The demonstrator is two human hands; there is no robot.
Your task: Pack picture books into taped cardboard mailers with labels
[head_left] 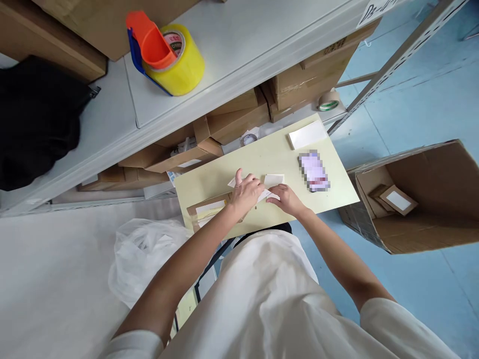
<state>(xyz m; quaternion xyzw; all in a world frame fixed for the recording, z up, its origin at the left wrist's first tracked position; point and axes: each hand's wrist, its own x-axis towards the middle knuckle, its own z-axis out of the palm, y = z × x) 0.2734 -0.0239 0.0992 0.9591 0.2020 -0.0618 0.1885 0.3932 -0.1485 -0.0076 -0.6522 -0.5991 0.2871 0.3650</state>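
Note:
My left hand (247, 193) is over the small table, thumb raised and fingertips bent down onto a narrow white paper slip (263, 195). Close on its right, my right hand (285, 199) pinches the other end of that slip between thumb and fingers. A small white card (274, 179) lies just beyond the two hands. Part of another white paper (232, 182) sticks out behind my left hand. Under my left forearm is a flat brown cardboard box (193, 211) with white labels, partly covered by the arm.
A blurred phone (313, 171) and a white paper stack (307, 134) lie on the pale yellow table (337, 187). An open carton (441, 224) with small boxes stands right. Yellow tape with an orange dispenser (153, 42) sits on the shelf (232, 42). A plastic bag (145, 249) is left.

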